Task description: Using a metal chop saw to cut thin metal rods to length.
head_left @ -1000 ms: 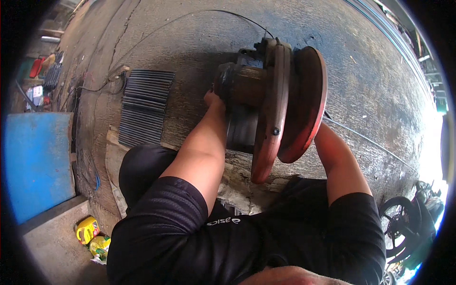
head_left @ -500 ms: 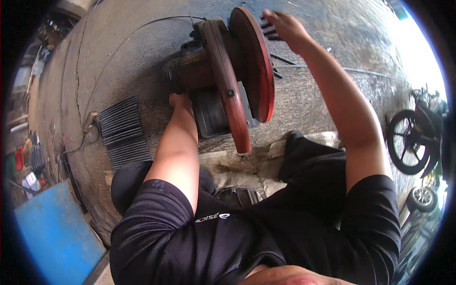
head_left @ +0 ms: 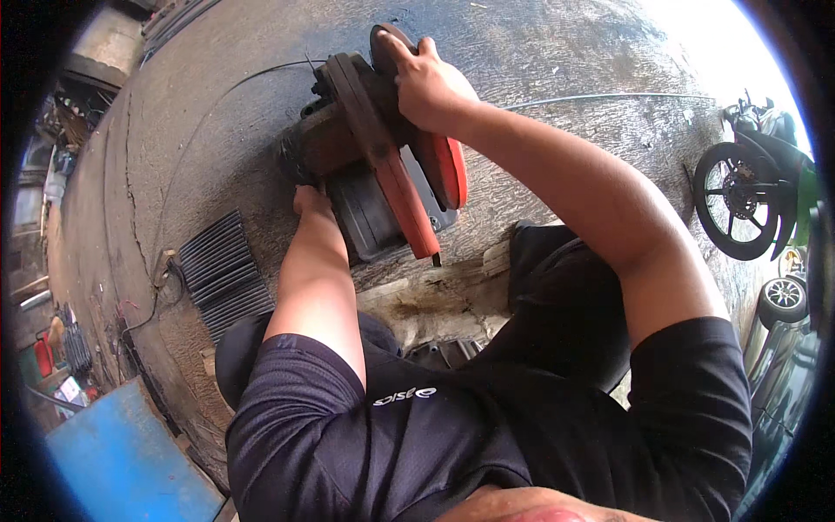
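Observation:
A red, rusty cut-off saw [head_left: 391, 187] with a round blade guard stands on the concrete floor in front of me. My right hand [head_left: 426, 83] is closed over the top of the red guard. Reaching in on the left side, my left hand [head_left: 310, 202] rests against the brown motor housing [head_left: 326, 139]; its fingers are hidden behind the machine. A dark block-shaped base [head_left: 374, 213] sits under the saw.
A bundle of dark metal rods [head_left: 222, 274] lies on the floor to the left. A thin cable [head_left: 600, 96] runs across the concrete. A motorcycle [head_left: 752, 187] is parked at the right, a blue panel [head_left: 122, 461] at lower left, clutter at far left.
My right hand came from behind the guard, swung over the top and closed on the red guard. My view turned, shifting the saw left and bringing the motorcycle further into sight.

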`<state>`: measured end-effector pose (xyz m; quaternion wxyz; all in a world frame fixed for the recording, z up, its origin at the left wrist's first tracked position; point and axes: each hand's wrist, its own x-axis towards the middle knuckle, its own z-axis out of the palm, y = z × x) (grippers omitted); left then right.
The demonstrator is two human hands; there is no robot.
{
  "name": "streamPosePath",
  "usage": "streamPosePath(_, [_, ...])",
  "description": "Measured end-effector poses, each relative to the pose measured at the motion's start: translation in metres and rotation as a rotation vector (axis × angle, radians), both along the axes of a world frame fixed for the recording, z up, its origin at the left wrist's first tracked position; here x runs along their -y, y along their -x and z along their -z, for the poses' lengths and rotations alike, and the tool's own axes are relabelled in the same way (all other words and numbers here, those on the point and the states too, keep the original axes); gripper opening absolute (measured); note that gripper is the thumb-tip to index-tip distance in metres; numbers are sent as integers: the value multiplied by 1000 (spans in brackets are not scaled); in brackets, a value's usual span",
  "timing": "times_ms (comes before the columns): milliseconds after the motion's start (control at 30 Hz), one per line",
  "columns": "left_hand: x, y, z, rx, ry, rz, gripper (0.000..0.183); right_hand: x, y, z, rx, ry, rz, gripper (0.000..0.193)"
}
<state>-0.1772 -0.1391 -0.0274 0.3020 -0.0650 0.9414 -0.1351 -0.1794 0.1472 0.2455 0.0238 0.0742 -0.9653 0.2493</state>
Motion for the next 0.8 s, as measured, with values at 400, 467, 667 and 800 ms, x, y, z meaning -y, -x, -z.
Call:
streamPosePath(400, [-2, 12, 32, -685, -1146, -1507, 56, 11, 100, -67, -259, -1141, -616, 28])
streamPosePath(467, [-7, 12, 29, -978, -1526, -1858, 52, 16, 113, -73, -224, -1171, -641, 30])
streamPosePath(667, [-22, 9, 8, -1190, -1528, -2008, 50, 15, 122, -70, -228, -1203, -691, 30])
streamPosePath(800, [-33, 11, -10, -1217, -1449, -2045, 51, 14, 125, -69, -204, -1202, -716, 29])
